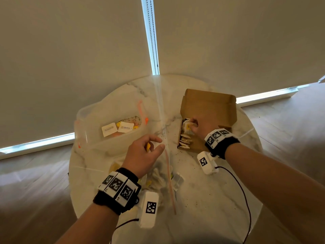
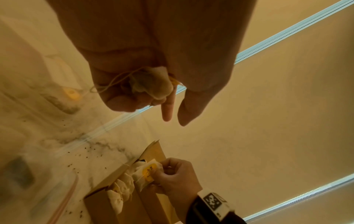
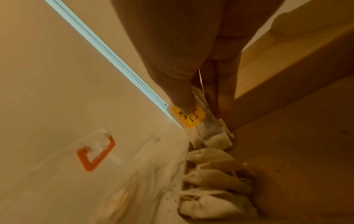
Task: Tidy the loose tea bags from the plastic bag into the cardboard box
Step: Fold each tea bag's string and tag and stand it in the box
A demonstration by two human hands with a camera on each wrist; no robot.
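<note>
Hiding most of tea bag (image 2: 151, 84): left hand (image 2: 145, 63)

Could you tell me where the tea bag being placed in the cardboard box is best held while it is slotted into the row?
By its top edge, from above. The right hand pinches the tea bag at its yellow tag, so the pouch hangs down edge-first. That probably suits the narrow gap beside the packed bags along the cardboard box wall.

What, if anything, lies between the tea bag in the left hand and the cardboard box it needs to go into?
Nothing solid that I can see. The left hand holds a tea bag above the plastic bag; the cardboard box lies open beyond bare table. The right hand, placing another tea bag, occupies the box's far end.
</note>
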